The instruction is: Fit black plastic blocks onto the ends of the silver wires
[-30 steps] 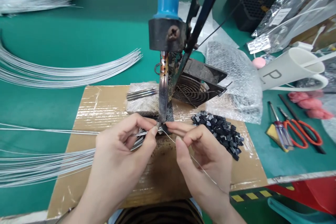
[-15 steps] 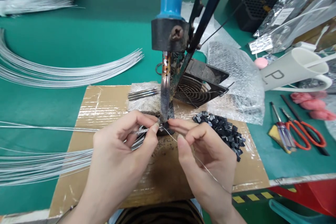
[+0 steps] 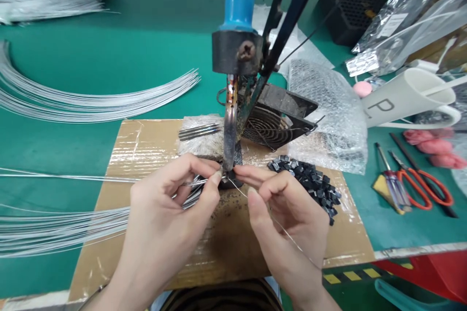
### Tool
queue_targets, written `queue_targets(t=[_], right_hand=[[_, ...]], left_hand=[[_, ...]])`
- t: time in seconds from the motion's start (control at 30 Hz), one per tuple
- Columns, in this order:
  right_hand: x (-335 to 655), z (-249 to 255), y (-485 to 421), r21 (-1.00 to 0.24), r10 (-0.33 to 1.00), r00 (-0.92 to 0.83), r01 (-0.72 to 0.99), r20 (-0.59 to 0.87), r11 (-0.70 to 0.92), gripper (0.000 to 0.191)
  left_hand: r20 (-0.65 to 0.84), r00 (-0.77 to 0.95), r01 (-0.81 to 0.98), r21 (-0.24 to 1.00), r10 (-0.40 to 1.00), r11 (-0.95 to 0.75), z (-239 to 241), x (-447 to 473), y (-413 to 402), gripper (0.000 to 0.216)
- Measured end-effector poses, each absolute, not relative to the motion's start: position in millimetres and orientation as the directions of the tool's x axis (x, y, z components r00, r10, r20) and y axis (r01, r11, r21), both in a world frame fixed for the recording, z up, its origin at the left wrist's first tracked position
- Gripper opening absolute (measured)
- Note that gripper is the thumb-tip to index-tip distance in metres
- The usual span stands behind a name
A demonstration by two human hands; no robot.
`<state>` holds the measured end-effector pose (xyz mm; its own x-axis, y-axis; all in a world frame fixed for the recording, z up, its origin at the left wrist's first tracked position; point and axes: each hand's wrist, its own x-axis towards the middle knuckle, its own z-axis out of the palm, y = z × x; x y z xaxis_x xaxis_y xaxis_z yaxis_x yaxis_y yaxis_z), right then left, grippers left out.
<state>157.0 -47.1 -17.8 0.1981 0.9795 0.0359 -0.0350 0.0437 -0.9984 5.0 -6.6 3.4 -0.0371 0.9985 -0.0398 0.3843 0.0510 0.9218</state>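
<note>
Pinched between thumb and fingers of my left hand is a thin grey wire, its end right by the soldering iron's tip. The soldering iron points down from a black bracket, its blue handle at the top. My right hand pinches a fine strand of solder wire, which reaches toward the tip and trails back past the palm. Beneath the tip lies a small dark block, partly hidden by my fingers. More wires run under my left hand.
Small black connectors are heaped on the cardboard at right. Behind them stand a black fan and bubble wrap. Orange-handled scissors, a screwdriver and a white mug are farther right. A wire bundle curves at left.
The iron's handle and bracket appear slightly lower in view. Both hands stay almost in the same place, with their pinches kept.
</note>
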Motion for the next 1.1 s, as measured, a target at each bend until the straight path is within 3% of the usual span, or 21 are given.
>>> queue_targets(t=[1.1], right_hand=[[153.2, -16.3, -46.2, -0.996, 0.969, 0.233, 0.062, 0.079, 0.066, 0.020]], left_hand=[[-0.030, -0.041, 0.428, 0.903, 0.999, 0.045, 4.5, 3.1, -8.6, 0.008]])
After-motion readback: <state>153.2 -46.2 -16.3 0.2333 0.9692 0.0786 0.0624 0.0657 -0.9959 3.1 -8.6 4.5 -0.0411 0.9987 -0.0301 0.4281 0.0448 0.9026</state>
